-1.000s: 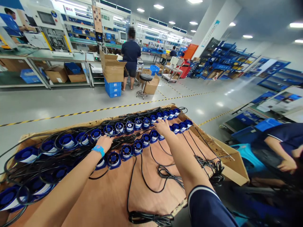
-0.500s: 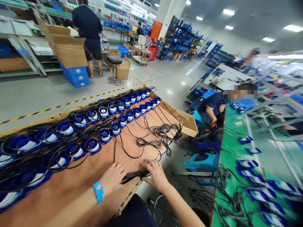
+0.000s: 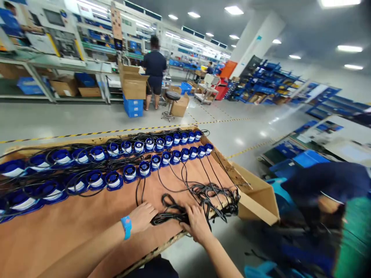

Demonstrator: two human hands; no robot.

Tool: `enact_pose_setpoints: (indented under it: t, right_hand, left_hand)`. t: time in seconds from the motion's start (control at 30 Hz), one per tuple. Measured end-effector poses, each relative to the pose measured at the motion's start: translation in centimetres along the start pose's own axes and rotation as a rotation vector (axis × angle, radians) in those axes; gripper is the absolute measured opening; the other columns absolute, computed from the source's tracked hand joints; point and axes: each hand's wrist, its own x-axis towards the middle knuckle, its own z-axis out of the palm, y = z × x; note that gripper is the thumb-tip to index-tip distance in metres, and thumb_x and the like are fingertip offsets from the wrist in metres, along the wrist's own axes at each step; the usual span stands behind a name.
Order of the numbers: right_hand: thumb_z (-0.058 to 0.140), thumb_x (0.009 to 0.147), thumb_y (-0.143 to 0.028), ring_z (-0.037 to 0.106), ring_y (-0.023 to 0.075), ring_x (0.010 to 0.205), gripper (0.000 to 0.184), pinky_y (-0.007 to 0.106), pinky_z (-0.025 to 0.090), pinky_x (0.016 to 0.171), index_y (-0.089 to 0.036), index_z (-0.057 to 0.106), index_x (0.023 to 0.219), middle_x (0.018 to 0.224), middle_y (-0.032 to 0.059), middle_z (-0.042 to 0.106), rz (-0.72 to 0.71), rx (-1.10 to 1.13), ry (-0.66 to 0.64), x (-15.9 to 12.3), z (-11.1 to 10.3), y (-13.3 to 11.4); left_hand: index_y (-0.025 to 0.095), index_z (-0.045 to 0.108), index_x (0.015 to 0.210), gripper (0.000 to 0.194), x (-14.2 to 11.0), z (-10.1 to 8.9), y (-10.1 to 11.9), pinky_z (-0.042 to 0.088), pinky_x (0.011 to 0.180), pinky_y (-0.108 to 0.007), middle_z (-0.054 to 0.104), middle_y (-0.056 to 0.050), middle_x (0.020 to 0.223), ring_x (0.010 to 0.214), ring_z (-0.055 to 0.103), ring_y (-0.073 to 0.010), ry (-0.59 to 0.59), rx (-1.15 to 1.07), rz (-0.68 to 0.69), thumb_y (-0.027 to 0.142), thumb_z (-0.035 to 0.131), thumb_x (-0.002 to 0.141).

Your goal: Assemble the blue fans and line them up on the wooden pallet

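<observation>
On the brown-covered table (image 3: 116,224), a coiled bundle of black cable (image 3: 168,218) lies between my hands. My left hand (image 3: 141,218), with a blue wristband (image 3: 126,227), is closed around the left end of the bundle; its thumb is mostly hidden. At the other end, my right hand (image 3: 198,223) grips the cable between thumb and fingers. Beyond my hands stand two rows of round blue fan-like units (image 3: 145,168) with white labels and black leads. More loose black cable (image 3: 211,193) is heaped right of my right hand.
A raised wooden edge (image 3: 228,170) borders the table's far right side. Beside it stands an open cardboard box (image 3: 257,193). A co-worker in dark clothing (image 3: 327,185) bends low at the right, near a green surface (image 3: 353,235). Another person (image 3: 155,69) stands at the far benches.
My view has swung left. Both hands stay at the cable bundle, which now looks looser and more spread out. The co-worker on the right has bent down.
</observation>
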Motion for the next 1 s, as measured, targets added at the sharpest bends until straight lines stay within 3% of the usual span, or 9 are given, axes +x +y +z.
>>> enact_pose_setpoints:
  t: [0.07,0.13,0.23,0.37,0.5,0.6,0.73,0.87,1.0]
  right_hand:
    - [0.066,0.082,-0.03,0.06,0.0336,0.115,0.054,0.052,0.045,0.105,-0.033,0.055,0.135,0.124,0.0119,0.064,-0.079,0.206,-0.069,-0.4,-0.4,0.8]
    - [0.06,0.085,-0.027,0.063,0.0283,0.112,0.042,0.045,0.049,0.101,-0.033,0.062,0.126,0.12,0.0074,0.066,-0.107,0.521,-0.199,-0.1,-2.1,1.8]
    - [0.063,0.084,-0.034,0.066,0.0226,0.096,0.037,0.039,0.056,0.087,-0.025,0.066,0.119,0.108,0.0046,0.069,-0.008,0.993,-0.462,2.8,-6.0,3.1]
    - [0.066,0.08,-0.042,0.058,0.0109,0.061,0.048,0.022,0.052,0.048,-0.024,0.063,0.124,0.1,0.0032,0.067,0.228,1.325,-0.644,11.1,-12.1,3.0]
    - [0.069,0.078,-0.036,0.053,0.0074,0.052,0.041,0.013,0.031,0.033,-0.021,0.067,0.116,0.092,0.0036,0.069,0.13,1.194,-0.604,22.0,-18.0,1.8]
    - [0.068,0.084,-0.042,0.052,0.007,0.053,0.039,0.014,0.033,0.037,-0.018,0.07,0.114,0.09,0.0055,0.071,-0.069,1.009,-0.511,29.6,-20.1,1.1]
    - [0.073,0.081,-0.03,0.066,0.0146,0.079,0.039,0.023,0.053,0.065,-0.017,0.071,0.118,0.102,0.0057,0.073,-0.322,0.631,-0.321,36.3,-17.8,0.4]
    - [0.072,0.081,-0.02,0.068,0.0159,0.079,0.024,0.026,0.054,0.075,-0.019,0.077,0.104,0.093,0.0019,0.075,-0.35,0.373,-0.39,38.9,-13.2,0.2]
    - [0.069,0.087,-0.025,0.064,0.0114,0.06,0.025,0.024,0.053,0.069,-0.025,0.075,0.111,0.083,-0.001,0.074,-0.313,0.277,-0.43,39.7,-10.4,0.0]
  left_hand:
    - [0.018,0.067,0.105,0.021,-0.8,-0.6,0.8,0.052,0.092,-0.045,0.069,-0.014,0.106,0.102,0.066,-0.0307,-0.043,-0.041,-0.11,0.029,0.057,0.09]
    - [0.019,0.067,0.103,0.02,-1.4,-2.7,1.5,0.055,0.085,-0.04,0.071,-0.011,0.106,0.095,0.068,-0.0276,-0.014,-0.193,-0.215,0.029,0.052,0.094]
    - [0.026,0.059,0.127,0.033,-1.6,-8.4,1.6,0.054,0.093,-0.034,0.071,-0.006,0.121,0.107,0.068,-0.0224,0.257,-0.488,-0.303,0.036,0.044,0.099]
    - [0.027,0.067,0.121,0.037,-0.2,-17.3,-1.5,0.05,0.1,-0.032,0.071,-0.003,0.124,0.113,0.066,-0.0201,0.517,-0.496,-0.353,0.044,0.042,0.1]
    - [0.025,0.073,0.115,0.043,2.0,-22.4,-7.5,0.051,0.098,-0.032,0.076,-0.003,0.114,0.104,0.069,-0.0207,0.537,-0.345,-0.457,0.049,0.043,0.097]
    - [0.025,0.073,0.118,0.045,3.6,-22.8,-12.0,0.053,0.093,-0.031,0.077,-0.003,0.113,0.102,0.07,-0.0213,0.519,-0.282,-0.54,0.048,0.042,0.095]
    - [0.022,0.073,0.12,0.046,5.2,-20.7,-16.6,0.049,0.101,-0.034,0.075,-0.007,0.119,0.111,0.067,-0.0235,0.493,-0.153,-0.661,0.042,0.039,0.096]
    - [0.028,0.076,0.113,0.039,5.4,-18.0,-19.3,0.053,0.091,-0.026,0.079,-0.002,0.1,0.096,0.073,-0.0189,0.228,-0.194,-0.626,0.043,0.046,0.094]
    - [0.03,0.076,0.113,0.036,6.1,-16.0,-20.6,0.052,0.09,-0.026,0.079,-0.002,0.102,0.097,0.072,-0.0189,0.158,-0.15,-0.678,0.04,0.048,0.094]
